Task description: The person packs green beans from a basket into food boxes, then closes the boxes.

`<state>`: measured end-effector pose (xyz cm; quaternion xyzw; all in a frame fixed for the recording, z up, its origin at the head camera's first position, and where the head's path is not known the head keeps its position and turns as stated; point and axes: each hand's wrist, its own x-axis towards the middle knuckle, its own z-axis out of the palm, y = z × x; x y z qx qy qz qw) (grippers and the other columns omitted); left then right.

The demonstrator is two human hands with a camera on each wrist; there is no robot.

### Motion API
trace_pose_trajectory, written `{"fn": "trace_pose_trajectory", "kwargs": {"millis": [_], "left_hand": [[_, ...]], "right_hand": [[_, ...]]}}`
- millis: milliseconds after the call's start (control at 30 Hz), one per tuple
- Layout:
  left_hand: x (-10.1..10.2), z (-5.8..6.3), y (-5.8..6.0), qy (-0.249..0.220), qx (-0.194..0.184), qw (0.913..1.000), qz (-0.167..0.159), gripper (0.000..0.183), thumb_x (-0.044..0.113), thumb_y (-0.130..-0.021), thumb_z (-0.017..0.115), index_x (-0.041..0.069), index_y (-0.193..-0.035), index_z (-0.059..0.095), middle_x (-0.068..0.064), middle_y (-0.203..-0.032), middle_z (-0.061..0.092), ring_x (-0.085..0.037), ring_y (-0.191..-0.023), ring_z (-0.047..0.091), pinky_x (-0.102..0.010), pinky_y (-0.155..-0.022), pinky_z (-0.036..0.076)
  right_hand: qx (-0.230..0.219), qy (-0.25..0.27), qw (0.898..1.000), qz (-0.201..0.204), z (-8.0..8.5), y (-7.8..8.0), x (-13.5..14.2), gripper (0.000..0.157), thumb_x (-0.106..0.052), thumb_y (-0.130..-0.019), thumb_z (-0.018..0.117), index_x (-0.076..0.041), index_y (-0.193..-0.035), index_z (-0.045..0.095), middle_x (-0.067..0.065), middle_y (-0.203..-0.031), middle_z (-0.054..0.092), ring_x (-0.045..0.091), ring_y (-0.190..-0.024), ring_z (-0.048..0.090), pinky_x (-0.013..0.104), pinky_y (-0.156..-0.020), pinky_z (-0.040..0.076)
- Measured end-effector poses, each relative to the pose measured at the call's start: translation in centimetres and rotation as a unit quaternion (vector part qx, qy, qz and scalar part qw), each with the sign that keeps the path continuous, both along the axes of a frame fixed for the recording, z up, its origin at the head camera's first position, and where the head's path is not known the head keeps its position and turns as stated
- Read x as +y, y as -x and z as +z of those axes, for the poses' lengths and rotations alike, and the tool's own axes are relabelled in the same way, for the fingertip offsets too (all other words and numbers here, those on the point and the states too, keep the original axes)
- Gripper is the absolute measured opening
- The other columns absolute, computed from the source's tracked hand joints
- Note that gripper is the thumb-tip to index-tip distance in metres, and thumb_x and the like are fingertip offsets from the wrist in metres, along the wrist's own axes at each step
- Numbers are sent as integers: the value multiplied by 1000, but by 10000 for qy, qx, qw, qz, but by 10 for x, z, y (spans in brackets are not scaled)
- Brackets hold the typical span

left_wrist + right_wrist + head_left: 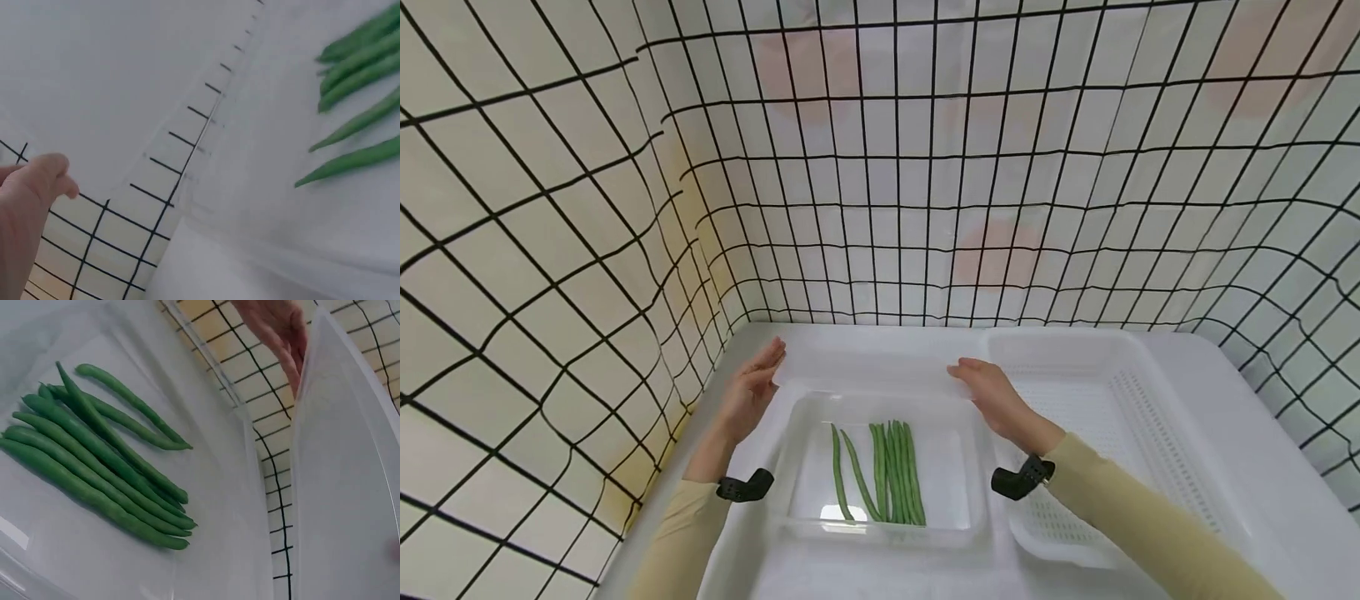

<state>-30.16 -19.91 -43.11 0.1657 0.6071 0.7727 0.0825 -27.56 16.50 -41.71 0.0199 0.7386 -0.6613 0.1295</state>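
Note:
A translucent plastic lid [865, 367] spans the gap between both hands, raised and tilted behind a clear container [951, 492]. Its left edge is held by my left hand [751, 396], whose thumb and fingertip show at the lid's corner in the left wrist view. My right hand [996, 398] grips the opposite edge; in the right wrist view it is almost wholly hidden. Several green beans [94, 469] lie on the container's floor, most bunched side by side, with two [848, 475] a little apart to the left in the head view.
A white perforated basket [1105, 433] stands to the right, partly under my right forearm. Black wire grid [925, 208] rises behind and at both sides of the white table [1187, 375].

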Motion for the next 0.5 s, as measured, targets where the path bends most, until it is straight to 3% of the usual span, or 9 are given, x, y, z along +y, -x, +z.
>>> {"fn": "trace_pose_trajectory", "kwargs": {"millis": [33, 100, 167, 233, 333, 500], "left_hand": [[-2, 2, -7, -307, -219, 9992, -97, 49, 8, -104, 19, -2, -150, 3, -16, -157, -1, -25, -143, -2, -45, -111, -6], [-4, 1, -20, -347, -428, 9984, -106, 52, 22, -106, 16, -2, -150, 0, -15, -157, -6, -25, -142, -6, -50, -109, -10], [-4, -2, -34, 283, -510, 9983, -1, 58, 28, -105, 21, 1, -151, -2, -13, -157, -9, -26, -142, -10, -55, -108, -9], [-4, -8, -48, 1209, -505, 9914, 66, 64, 29, -104, 31, 3, -151, -3, -11, -157, -10, -27, -142, -10, -56, -108, -6], [-2, -17, -67, 2286, -369, 9727, 174, 76, 30, -100, 46, 4, -151, -4, -10, -157, -10, -30, -141, -6, -51, -111, 2], [4, -29, -90, 3568, 399, 9324, 424, 85, 35, -97, 54, 0, -150, -2, -14, -156, -8, -34, -141, -4, -54, -110, 6]], "right_hand": [[114, -254, 9996, 59, -4, -5, 0, 60, -19, -101, 46, 7, -148, 18, 24, -154, 11, 38, -140, 9, 50, -110, 17], [300, -805, 9962, 115, -10, -15, -4, 69, -24, -97, 53, 3, -149, 16, 24, -154, 9, 39, -140, 9, 53, -109, 17], [558, -1266, 9901, 249, -13, -31, -10, 74, -26, -96, 56, 0, -150, 13, 25, -154, 4, 41, -140, 6, 56, -108, 16], [808, -1633, 9826, 356, -16, -47, -16, 78, -28, -94, 58, -2, -151, 11, 25, -154, 0, 42, -139, 4, 60, -106, 16], [1132, -1918, 9737, 474, -21, -69, -21, 81, -29, -94, 59, -2, -151, 9, 28, -153, -4, 44, -138, 5, 63, -104, 18], [1338, -2059, 9682, 473, -33, -97, -27, 82, -34, -93, 60, -1, -150, 11, 30, -152, -6, 49, -135, 13, 67, -97, 27]]}}
